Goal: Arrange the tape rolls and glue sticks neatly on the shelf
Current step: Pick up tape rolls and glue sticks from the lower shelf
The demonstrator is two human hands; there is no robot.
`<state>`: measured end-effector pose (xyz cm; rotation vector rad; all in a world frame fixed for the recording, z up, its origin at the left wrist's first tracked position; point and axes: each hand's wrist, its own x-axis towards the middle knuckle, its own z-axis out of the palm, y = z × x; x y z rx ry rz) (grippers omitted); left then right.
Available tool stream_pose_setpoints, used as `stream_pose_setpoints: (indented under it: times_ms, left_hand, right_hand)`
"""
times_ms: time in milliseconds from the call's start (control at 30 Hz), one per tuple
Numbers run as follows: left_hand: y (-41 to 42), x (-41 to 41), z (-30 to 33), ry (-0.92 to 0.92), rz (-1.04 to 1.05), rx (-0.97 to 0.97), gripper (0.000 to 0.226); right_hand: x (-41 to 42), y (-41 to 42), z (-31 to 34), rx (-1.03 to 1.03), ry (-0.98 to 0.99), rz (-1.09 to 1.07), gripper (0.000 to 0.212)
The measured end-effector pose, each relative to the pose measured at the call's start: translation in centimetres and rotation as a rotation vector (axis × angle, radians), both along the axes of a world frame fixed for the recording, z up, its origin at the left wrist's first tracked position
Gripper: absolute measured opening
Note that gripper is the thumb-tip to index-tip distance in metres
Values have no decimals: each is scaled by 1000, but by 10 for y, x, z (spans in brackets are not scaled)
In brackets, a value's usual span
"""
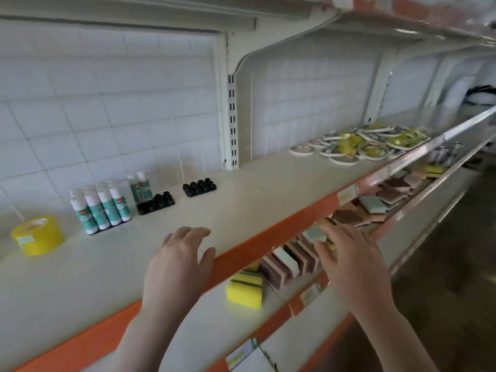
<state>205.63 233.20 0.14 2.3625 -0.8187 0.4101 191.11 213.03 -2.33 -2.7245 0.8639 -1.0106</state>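
Observation:
Several white-and-teal glue sticks (100, 206) stand upright in a tight group at the left of the cream shelf (241, 200), with two more (139, 187) just behind. A thick yellow tape roll (37, 235) lies at the far left. A loose heap of white and yellow tape rolls (362, 143) covers the far right of the shelf. My left hand (182, 253) hovers over the shelf's front edge, fingers relaxed, holding nothing. My right hand (351, 261) hangs in front of the lower shelf, fingers spread, also holding nothing.
Two black plastic holders (155, 203) (199, 187) sit right of the glue sticks. The orange shelf lip (268, 237) runs along the front. Below, a yellow sponge (244, 289) and rows of brown, pink and green sponges (375, 202) fill the lower shelf.

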Motion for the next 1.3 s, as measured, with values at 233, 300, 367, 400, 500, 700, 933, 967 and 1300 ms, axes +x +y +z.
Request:
stream_pose_setpoints:
  times_ms: [233,300,367,400,500,700,933,967,1300]
  left_hand:
    - [-167,-43,5,0,3,-72,28]
    - [-207,-50,7,-1,-14,-71,28]
    - [-241,-52,8,-3,-14,-58,28]
    - [-257,-51,9,-3,-10,-55,28]
    - [-303,-42,10,-14,6,-51,29]
    - [-393,-1,6,-22,22,-72,28]
    - [-476,41,9,5,45,-41,30]
    - [-480,45,10,10,70,-29,30]
    - [-501,55,6,82,416,6,30]
  right_hand:
    - [-46,-162,19,3,80,35,30]
    - [-55,-204,24,30,102,32,29]
    - [-56,-241,24,41,82,33,31]
    - [-55,-259,24,43,69,33,32]
    - [-45,-306,18,43,43,41,33]
    - [-3,-396,2,-26,-40,72,24]
    - [55,-486,12,-61,-64,122,22]
    - [64,-494,15,-39,-55,144,23]
    - [164,-532,15,-71,10,550,29]
